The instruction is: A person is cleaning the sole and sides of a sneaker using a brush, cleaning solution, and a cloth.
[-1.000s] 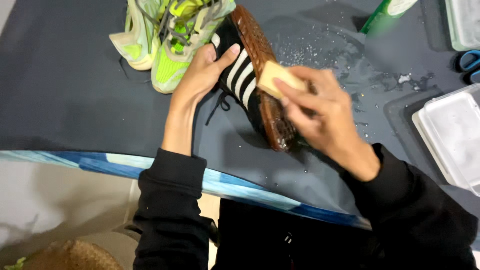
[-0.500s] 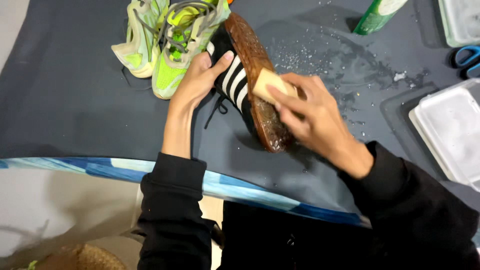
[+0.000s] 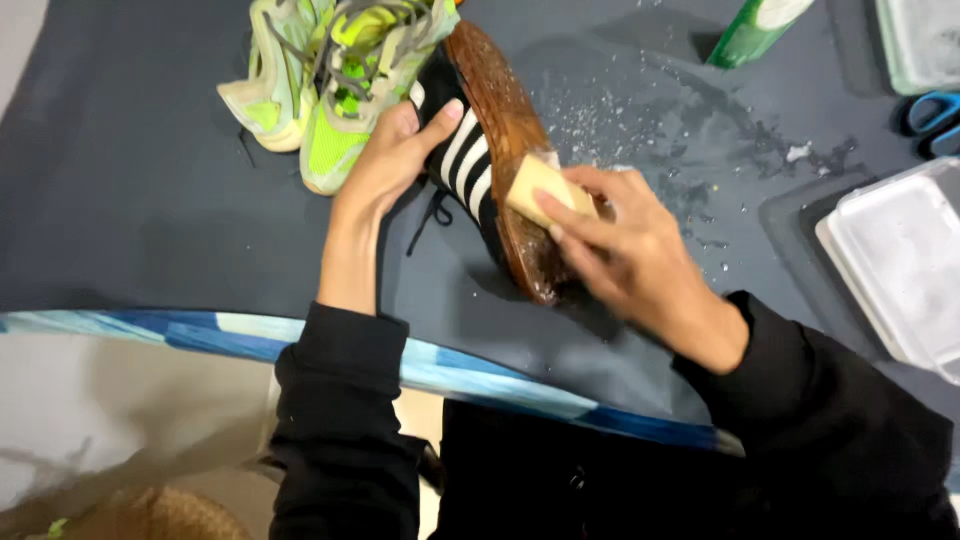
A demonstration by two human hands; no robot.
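Your left hand [image 3: 395, 160] grips the black shoe [image 3: 462, 165] by its white-striped upper, thumb and fingers wrapped over the side, holding it tipped on edge so the brown sole [image 3: 505, 140] faces your right. Your right hand [image 3: 625, 250] is closed around a small tan block [image 3: 545, 190], its fingers pinching the block flat against the sole near the end closest to you.

The shoe lies between your two hands on the dark mat [image 3: 130, 180]. Its long axis runs diagonally, from the far end at upper left down towards your right hand. Your right hand is the nearer one to the sole and touches it through the block, while the left braces from the opposite side.

From your left: a pair of neon green sneakers [image 3: 330, 80] sits just beyond the left hand, touching the black shoe's far end. Past the sole, wet flecks [image 3: 690, 130] are scattered over the mat. Farther right stand a green bottle [image 3: 755, 30], blue scissor handles [image 3: 935, 115] and a white lidded tray [image 3: 900, 270], all well apart from the sole. Nothing lies along the sole.
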